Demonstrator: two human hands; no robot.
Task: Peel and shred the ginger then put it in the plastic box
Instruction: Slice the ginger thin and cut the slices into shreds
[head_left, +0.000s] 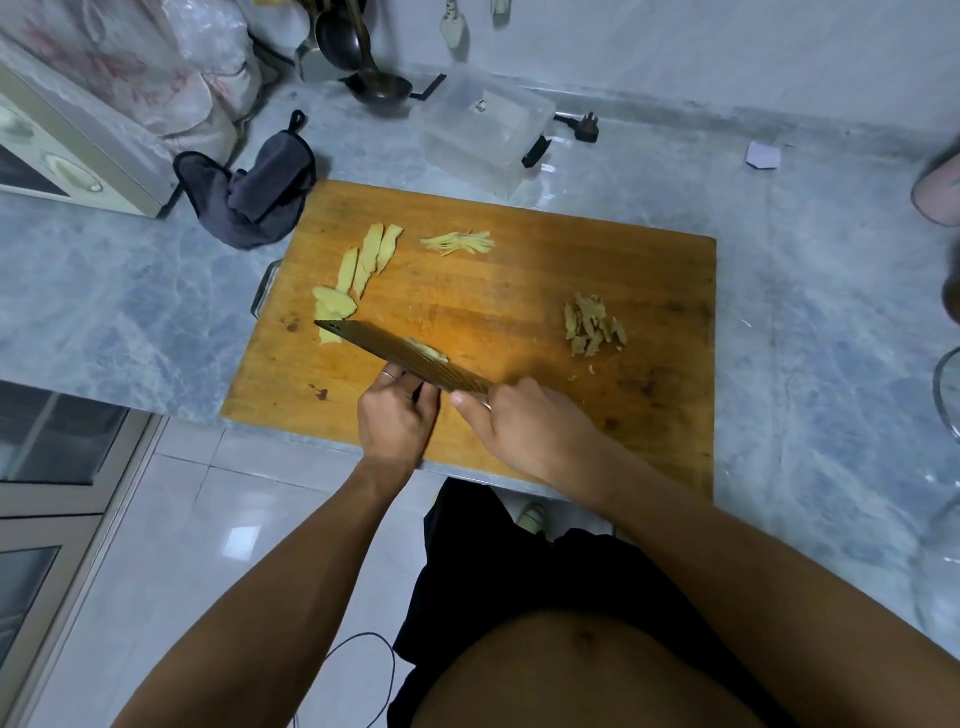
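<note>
A wooden cutting board (545, 291) lies on the counter. My right hand (524, 426) grips the handle of a cleaver (400, 353), whose blade points left across the board. My left hand (397, 421) sits against the blade's near side with its fingers curled and its fingertips hidden. One ginger piece (427, 349) shows at the blade's far edge. Peeled ginger slices (358, 270) lie in a row at the board's left. A small pile of ginger shreds (460, 243) is at the back, and ginger peels (592, 325) are at the right. The clear plastic box (485, 132) stands behind the board.
A dark cloth (260, 197) lies left of the board, next to a white appliance (67, 156). A ladle (379, 85) and utensils stand at the back wall. A plug (584, 127) lies by the box, and a pink object (940, 187) is at the right edge.
</note>
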